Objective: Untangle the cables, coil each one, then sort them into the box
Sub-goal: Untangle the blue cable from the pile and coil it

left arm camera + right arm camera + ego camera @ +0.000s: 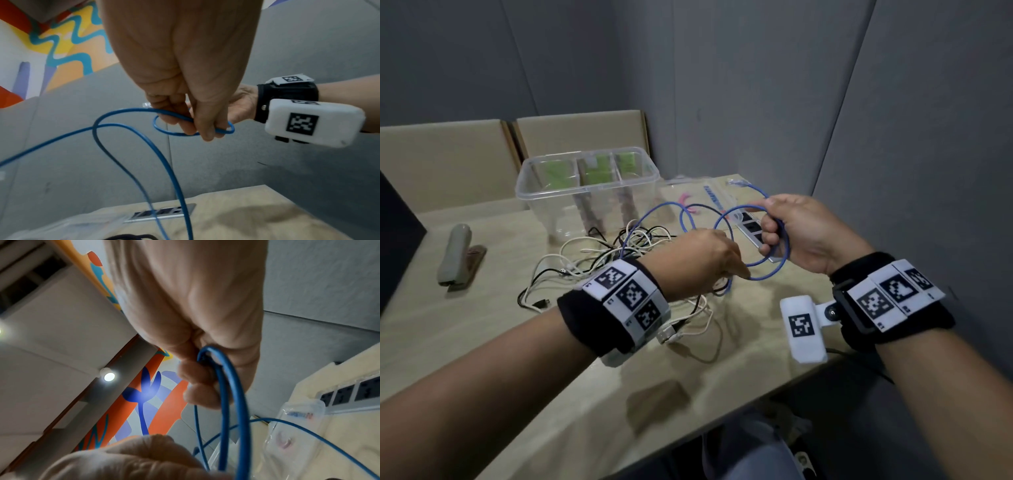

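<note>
A blue network cable (774, 269) hangs in loops between both hands above the table. My right hand (770, 222) grips a small coil of it, fingers curled round the strands (243, 410). My left hand (736, 267), just left of it, pinches the bottom of the loop (131, 109); the cable's clear plug sticks out beyond the right hand. The rest of the blue cable runs down into a tangle of white and black cables (592, 263) on the table. The clear plastic box (585, 188), split by dividers, stands behind the tangle.
A clear zip bag (709, 195) and a silver power strip (753, 228) lie under the hands at the back right. A grey-green stapler (455, 253) sits at the left. Grey partition walls enclose the table's back and right; its front edge runs diagonally near me.
</note>
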Available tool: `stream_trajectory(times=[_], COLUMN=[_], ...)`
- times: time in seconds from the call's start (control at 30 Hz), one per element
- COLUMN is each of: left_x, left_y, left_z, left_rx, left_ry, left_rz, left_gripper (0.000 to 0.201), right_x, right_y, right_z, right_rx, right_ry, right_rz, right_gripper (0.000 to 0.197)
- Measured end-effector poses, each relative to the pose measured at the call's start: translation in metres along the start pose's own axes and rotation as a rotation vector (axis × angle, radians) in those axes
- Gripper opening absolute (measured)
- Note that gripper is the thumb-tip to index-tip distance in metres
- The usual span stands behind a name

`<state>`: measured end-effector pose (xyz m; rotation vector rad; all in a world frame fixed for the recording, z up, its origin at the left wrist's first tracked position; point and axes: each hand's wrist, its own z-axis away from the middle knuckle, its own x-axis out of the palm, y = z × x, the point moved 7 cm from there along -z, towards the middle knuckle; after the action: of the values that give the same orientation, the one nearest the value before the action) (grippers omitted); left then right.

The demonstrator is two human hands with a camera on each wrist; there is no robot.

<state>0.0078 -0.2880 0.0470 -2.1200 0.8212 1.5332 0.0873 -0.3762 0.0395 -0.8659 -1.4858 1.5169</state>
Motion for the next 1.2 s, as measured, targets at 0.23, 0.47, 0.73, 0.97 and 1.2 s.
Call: stream_trajectory(times=[0.23, 0.47, 0.73, 0.97, 1.2], left_x=[-0.024, -0.028, -0.041, -0.063, -0.06], left_y=[-0.023, -0.048, -0.093, -0.079, -0.069], left_z=[0.006, 0.02, 0.035, 0.027, 0.021], left_rx=[-0.092, -0.336, -0.514, -0.706, -0.65], left_ry=[0.121, 0.174, 0.0, 0.232, 0.403], left_rz=[-0.105, 0.126, -0.341, 0.319, 0.853], left_gripper=[0.021, 0.039, 0.02, 0.031, 0.022], right_x=[0.006, -0.029, -0.044, -0.007, 0.012], right_y=[0.006, -0.038, -0.052, -0.031, -0.035], right_z=[0.005, 0.002, 0.012, 0.009, -0.001], right_rx=[-0.01, -0.185, -0.248, -0.288, -0.381], right_ry=[-0.142, 0.054, 0.004, -0.142, -0.153], right_rz=[0.172, 0.025, 0.099, 0.369, 0.264], right_gripper=[0.03, 0.037, 0.026, 0.024, 0.018])
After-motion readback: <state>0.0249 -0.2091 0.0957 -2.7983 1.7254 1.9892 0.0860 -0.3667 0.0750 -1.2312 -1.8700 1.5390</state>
